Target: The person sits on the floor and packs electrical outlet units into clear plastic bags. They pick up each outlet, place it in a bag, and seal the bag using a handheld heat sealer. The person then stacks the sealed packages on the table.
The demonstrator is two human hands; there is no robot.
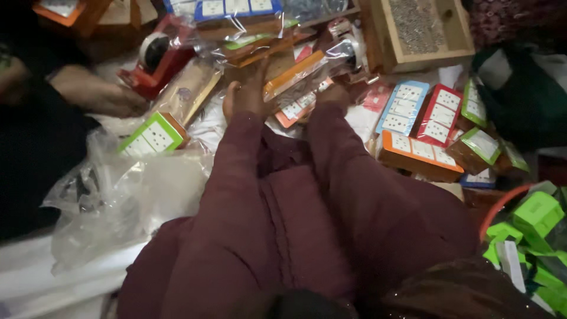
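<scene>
Both arms in maroon sleeves stretch forward into a heap of small packets, and much of what the hands do is lost in the dim light. The left hand [245, 94] lies with fingers spread flat against a long clear-wrapped packet with an orange edge [295, 74]; it presses on the packet rather than closing round it. The right hand [332, 94] is mostly swallowed by its cuff and the packets in front of it, so I cannot tell whether it grips anything or lies loose. The orange-edged packet lies slantwise between the two hands, near the middle of the heap, its far end under more cellophane.

At the upper left another person's hand [94, 91] rests on the surface, its arm cut off by the frame edge. Just beyond it stands a red tape dispenser [156, 56], half hidden by wrapping. A green-bordered card box [152, 136] sits just left of the left sleeve, above a crumpled clear plastic bag [124, 195]. A wooden tray [416, 32] fills the top right corner, partly cut off. Right of the sleeves lie blue, red and orange card packets [422, 127], crowded edge to edge, and bright green boxes [534, 215] run off the lower right corner. Little bare surface shows anywhere near the hands.
</scene>
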